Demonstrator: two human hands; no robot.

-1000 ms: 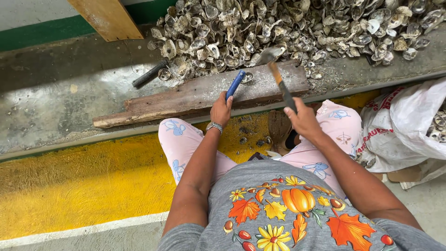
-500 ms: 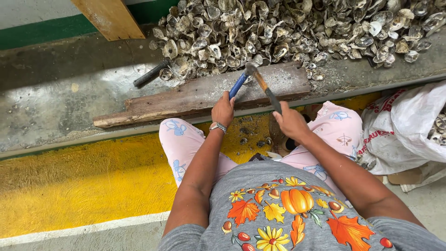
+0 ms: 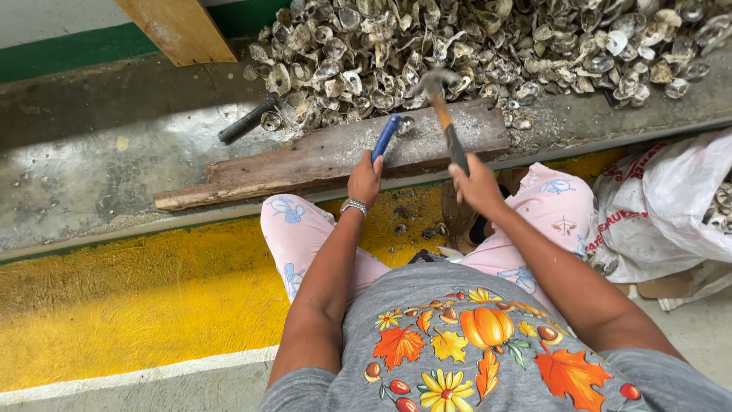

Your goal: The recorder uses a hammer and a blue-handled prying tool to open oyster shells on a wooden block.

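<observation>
A single oyster shell [image 3: 406,124] lies on the weathered wooden plank [image 3: 320,156], near the plank's upper edge. The tip of a blue-handled tool [image 3: 386,137] touches it or sits just beside it; the contact point is too small to make out clearly. The left hand [image 3: 364,179] has its fingers clenched around the lower end of that blue handle, holding the tool slanted up toward the shell. The right hand [image 3: 476,183] is clasped tight on the grip of a hammer [image 3: 442,107], whose metal head hangs above the plank, just to the right of the shell and not touching it.

As for progress, the work looks to be well short of its end. Behind the plank a large heap of oyster shells [image 3: 488,46] stretches along the concrete ledge [image 3: 99,160], and many of them appear open and hollow, which suggests a good share has been dealt with, though I cannot tell opened from unopened in that pile. The shell on the plank shows no sign of being split yet.

A dark cylindrical tool [image 3: 248,120] lies on the ledge to the left, well apart from both hands. A slanted wooden board [image 3: 179,27] leans at the top left. To the right, a white sack [image 3: 671,206] with shells inside sits on the floor beside the person's knee.
</observation>
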